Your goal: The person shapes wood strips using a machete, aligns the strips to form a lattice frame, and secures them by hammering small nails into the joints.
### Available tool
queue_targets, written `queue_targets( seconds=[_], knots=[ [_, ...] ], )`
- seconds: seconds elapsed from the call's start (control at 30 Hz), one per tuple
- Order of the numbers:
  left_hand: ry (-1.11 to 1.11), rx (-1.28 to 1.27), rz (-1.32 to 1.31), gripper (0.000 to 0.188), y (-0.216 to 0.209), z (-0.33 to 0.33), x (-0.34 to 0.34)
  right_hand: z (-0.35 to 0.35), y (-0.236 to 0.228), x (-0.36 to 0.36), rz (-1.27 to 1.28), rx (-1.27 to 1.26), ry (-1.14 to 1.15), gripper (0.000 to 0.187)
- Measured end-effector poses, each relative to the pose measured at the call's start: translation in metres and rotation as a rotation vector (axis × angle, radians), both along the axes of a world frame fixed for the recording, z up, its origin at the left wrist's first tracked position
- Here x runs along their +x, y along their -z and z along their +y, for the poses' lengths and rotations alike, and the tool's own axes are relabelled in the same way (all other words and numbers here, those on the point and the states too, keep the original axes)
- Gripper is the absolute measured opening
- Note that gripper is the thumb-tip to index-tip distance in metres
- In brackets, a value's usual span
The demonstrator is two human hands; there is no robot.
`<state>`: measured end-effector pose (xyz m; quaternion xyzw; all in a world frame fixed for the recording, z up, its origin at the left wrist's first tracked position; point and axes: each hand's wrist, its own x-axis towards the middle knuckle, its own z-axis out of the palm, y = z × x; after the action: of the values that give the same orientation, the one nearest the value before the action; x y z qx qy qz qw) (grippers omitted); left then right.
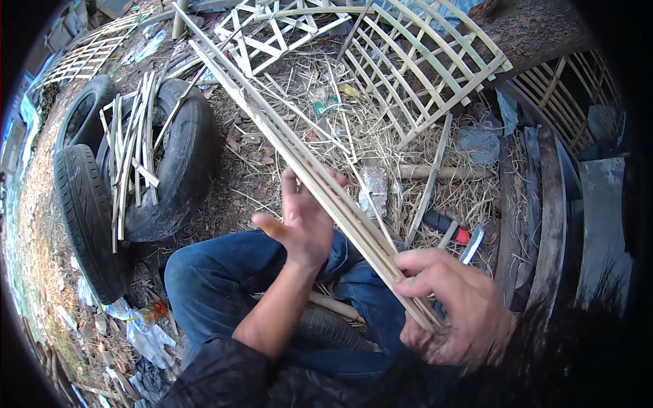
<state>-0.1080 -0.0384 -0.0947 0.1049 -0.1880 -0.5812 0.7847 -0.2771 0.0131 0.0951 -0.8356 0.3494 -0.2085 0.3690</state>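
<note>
A bundle of long, pale bamboo strips (299, 160) slants across the middle, from the upper left down to my right hand (459, 306). My right hand is closed round the lower ends, its thumb and fingers pressing the strips together. My left hand (303, 228) is under the middle of the bundle, palm up, with its thumb stretched out to the left and the fingers apart. The strips pass over its fingers and partly hide them, so I cannot tell how firmly they touch. Toward the far end the strips spread slightly apart.
Old tyres (183, 163) stand at the left, with loose bamboo strips (139, 136) lying across them. A woven bamboo lattice (435, 75) leans at the far right. Near my right hand, a knife blade (474, 243) and a black-and-red handle (445, 226) lie among straw and shavings.
</note>
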Motion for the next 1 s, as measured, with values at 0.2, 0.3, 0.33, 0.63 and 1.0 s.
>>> queue_targets(
  seconds=[0.2,0.3,0.33,0.63,1.0],
  knots=[
    [0.325,0.079,0.277,0.082,-0.082,0.018,0.083,0.048,0.046,-0.004,-0.003,-0.023,-0.178,0.028],
    [0.431,-0.139,0.331,0.067,-0.086,0.021,0.074,0.065,0.046,-0.004,-0.035,0.039,-0.096,0.024],
    [0.44,-0.133,0.32,0.065,-0.088,0.015,0.068,0.068,0.045,-0.005,-0.049,0.062,-0.069,0.023],
    [0.514,-0.395,0.473,0.041,-0.084,-0.045,0.042,0.023,0.051,-0.019,0.197,-0.621,-0.046,0.015],
    [0.292,-0.156,0.582,0.042,0.12,-0.081,0.052,-0.06,0.184,-0.027,0.384,-0.212,-0.166,0.031]
  ],
)
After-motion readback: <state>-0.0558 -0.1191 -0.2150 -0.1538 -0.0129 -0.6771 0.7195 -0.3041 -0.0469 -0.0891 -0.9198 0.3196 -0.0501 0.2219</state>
